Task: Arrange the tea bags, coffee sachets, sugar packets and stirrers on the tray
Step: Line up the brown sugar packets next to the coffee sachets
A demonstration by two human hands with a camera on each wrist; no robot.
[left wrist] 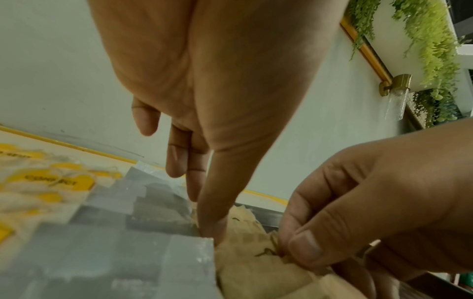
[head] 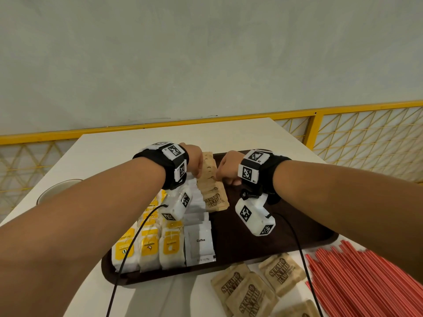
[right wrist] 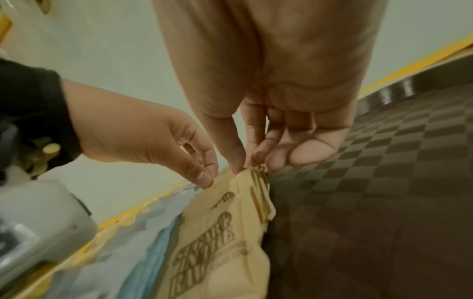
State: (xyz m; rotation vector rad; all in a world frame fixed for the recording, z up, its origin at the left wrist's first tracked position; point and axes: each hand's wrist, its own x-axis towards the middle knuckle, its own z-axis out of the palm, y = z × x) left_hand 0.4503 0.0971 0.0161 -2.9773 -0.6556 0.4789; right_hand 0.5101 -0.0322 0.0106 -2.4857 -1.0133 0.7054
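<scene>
A dark brown tray [head: 263,225] holds yellow-tagged tea bags [head: 148,245] at its left, a column of white coffee sachets [head: 200,241], then a column of overlapped brown sugar packets [head: 214,197]. Both hands are at the far part of the sugar column. My left hand [head: 198,176] pinches the left edge of a sugar packet [left wrist: 248,226], with its thumb tip against the seam beside the coffee sachets [left wrist: 128,242]. My right hand [head: 219,177] pinches the same packet's right edge [right wrist: 252,172] between thumb and fingertips. Red stirrers [head: 366,282] lie off the tray at the front right.
Several loose sugar packets [head: 249,291] lie on the white table [head: 160,138] in front of the tray. A round bowl [head: 57,188] sits at the table's left edge. A yellow-framed lattice partition [head: 366,133] runs behind. The tray's right half is bare.
</scene>
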